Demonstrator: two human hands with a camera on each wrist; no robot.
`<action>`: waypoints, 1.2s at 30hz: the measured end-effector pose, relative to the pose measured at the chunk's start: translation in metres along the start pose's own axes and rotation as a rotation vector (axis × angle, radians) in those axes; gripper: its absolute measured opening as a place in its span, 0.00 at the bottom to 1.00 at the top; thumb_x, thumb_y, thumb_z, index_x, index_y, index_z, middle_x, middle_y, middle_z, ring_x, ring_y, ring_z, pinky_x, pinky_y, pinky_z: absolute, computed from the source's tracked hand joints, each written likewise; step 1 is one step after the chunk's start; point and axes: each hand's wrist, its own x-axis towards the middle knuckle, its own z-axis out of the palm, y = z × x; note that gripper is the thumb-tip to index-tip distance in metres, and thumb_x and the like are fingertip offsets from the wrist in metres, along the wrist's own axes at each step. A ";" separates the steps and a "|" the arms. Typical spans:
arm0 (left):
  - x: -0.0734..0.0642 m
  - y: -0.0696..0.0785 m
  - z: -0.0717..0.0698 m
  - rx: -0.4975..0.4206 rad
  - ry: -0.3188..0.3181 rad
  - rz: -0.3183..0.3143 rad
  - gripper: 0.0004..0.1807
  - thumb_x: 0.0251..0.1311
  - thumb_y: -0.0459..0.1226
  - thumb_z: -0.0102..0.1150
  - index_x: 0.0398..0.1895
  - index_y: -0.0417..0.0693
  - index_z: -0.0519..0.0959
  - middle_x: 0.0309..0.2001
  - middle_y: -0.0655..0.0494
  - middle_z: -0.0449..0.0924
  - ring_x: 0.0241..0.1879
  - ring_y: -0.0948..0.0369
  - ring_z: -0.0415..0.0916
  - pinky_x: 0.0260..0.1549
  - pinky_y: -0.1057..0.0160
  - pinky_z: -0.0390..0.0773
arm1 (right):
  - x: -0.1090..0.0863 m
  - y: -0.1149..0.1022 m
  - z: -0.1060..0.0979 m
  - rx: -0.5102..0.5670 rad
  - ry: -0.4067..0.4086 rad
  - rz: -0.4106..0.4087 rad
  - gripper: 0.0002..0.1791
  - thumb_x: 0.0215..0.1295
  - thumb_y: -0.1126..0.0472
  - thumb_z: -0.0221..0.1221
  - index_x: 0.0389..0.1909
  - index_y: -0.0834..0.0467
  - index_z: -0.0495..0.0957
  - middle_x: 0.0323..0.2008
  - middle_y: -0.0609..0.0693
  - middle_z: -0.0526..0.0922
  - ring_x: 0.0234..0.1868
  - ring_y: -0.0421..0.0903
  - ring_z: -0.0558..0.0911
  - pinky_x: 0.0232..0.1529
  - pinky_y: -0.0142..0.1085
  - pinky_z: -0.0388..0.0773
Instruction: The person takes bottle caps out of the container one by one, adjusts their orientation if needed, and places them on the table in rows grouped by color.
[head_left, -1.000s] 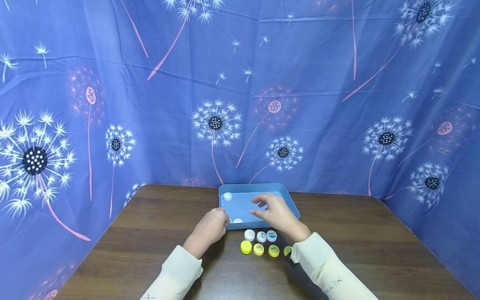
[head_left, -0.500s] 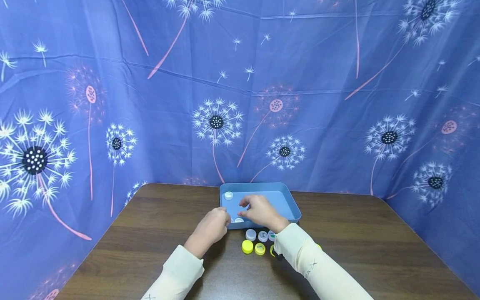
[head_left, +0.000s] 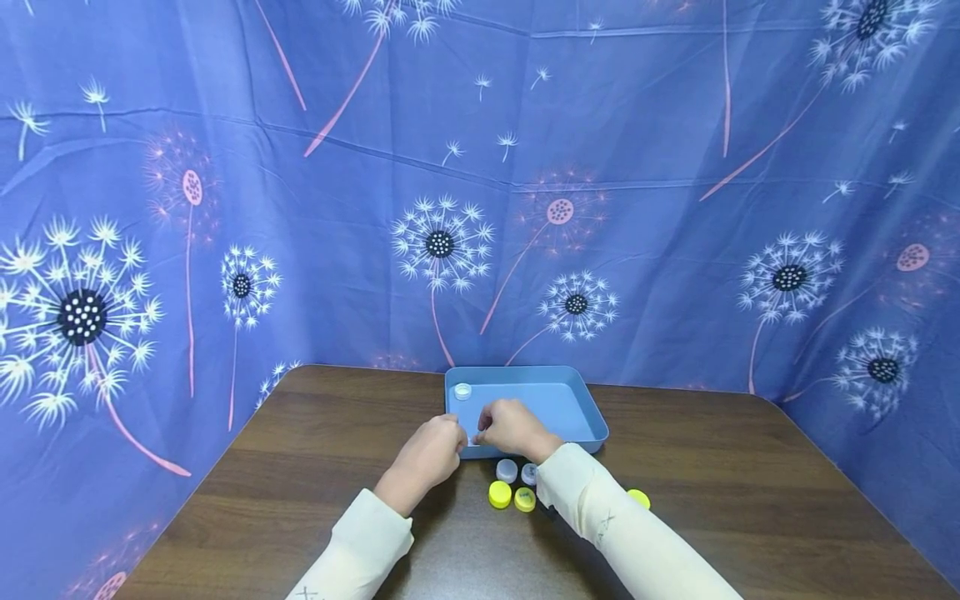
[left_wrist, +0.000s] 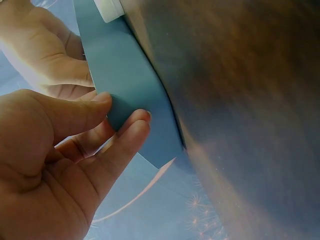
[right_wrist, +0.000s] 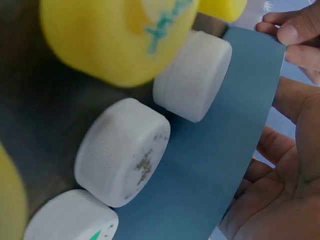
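My left hand [head_left: 427, 454] pinches the rim of the blue tray [head_left: 558, 408] at its front left corner; thumb [left_wrist: 95, 107] and fingers stand on either side of the wall in the left wrist view. My right hand [head_left: 513, 429] reaches over the front wall into the tray, fingers bent down close to the left hand. A bit of white shows at its fingertips, but the tray wall hides them in the right wrist view, so a grip on a cap cannot be made out. One white bottle cap [head_left: 462, 391] lies in the tray's back left corner.
Before the tray, white bottle caps [head_left: 507, 471] stand in a row, one with a green mark [right_wrist: 95, 234]. Nearer me are yellow bottle caps [head_left: 499, 494], partly hidden by my right sleeve [head_left: 592, 500]. Behind the wooden table [head_left: 322, 442] hangs a blue dandelion-print cloth [head_left: 337, 250].
My right hand has moved left and down inside the tray to the front left corner, where white caps showed before. My right sleeve now covers more caps. The left hand keeps its hold.
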 end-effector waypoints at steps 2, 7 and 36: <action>0.000 0.000 -0.001 -0.004 -0.005 -0.003 0.15 0.48 0.18 0.56 0.15 0.45 0.80 0.23 0.60 0.63 0.24 0.65 0.55 0.23 0.67 0.61 | 0.002 -0.001 0.000 -0.004 -0.023 0.012 0.08 0.52 0.59 0.71 0.21 0.52 0.80 0.18 0.41 0.77 0.22 0.39 0.72 0.24 0.32 0.70; 0.000 0.001 -0.001 -0.003 -0.014 -0.004 0.16 0.49 0.19 0.57 0.13 0.46 0.78 0.23 0.60 0.63 0.24 0.65 0.56 0.23 0.67 0.61 | 0.005 -0.003 -0.001 0.005 -0.076 0.031 0.09 0.51 0.63 0.70 0.19 0.53 0.80 0.17 0.42 0.77 0.21 0.40 0.71 0.23 0.32 0.69; 0.001 0.000 0.000 0.013 -0.003 -0.014 0.15 0.49 0.21 0.59 0.14 0.48 0.78 0.22 0.61 0.63 0.23 0.65 0.57 0.23 0.67 0.63 | 0.006 -0.005 -0.005 -0.060 -0.095 0.123 0.11 0.51 0.62 0.71 0.16 0.55 0.78 0.15 0.43 0.75 0.20 0.41 0.71 0.23 0.33 0.69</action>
